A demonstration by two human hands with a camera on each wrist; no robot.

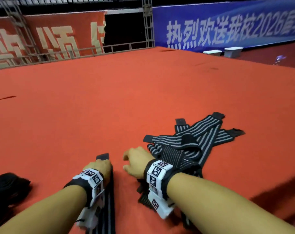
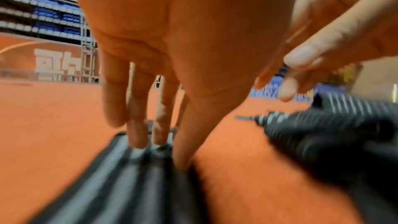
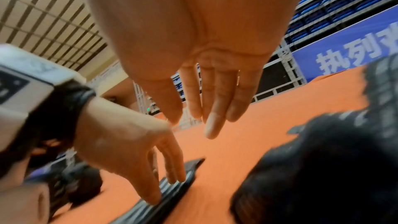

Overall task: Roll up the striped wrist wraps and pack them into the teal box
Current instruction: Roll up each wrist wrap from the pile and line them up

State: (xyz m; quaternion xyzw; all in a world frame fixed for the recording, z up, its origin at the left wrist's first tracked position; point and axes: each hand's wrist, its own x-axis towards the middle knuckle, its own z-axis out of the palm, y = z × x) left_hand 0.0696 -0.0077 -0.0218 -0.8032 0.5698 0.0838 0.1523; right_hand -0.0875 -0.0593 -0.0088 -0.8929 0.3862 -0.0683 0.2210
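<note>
One striped wrist wrap lies stretched flat on the red carpet, running toward me, its black tab at the far end. My left hand presses straight fingers down on that wrap just behind the tab; the left wrist view shows the fingertips touching it. My right hand hovers just right of it with relaxed fingers and holds nothing. A loose pile of several striped wraps lies under and beyond my right wrist. No teal box is in view.
The red carpeted platform stretches far ahead, and its edge drops off at the lower right. A black bundle lies at the near left. Two white boxes stand at the far right. Metal trusses and banners line the back.
</note>
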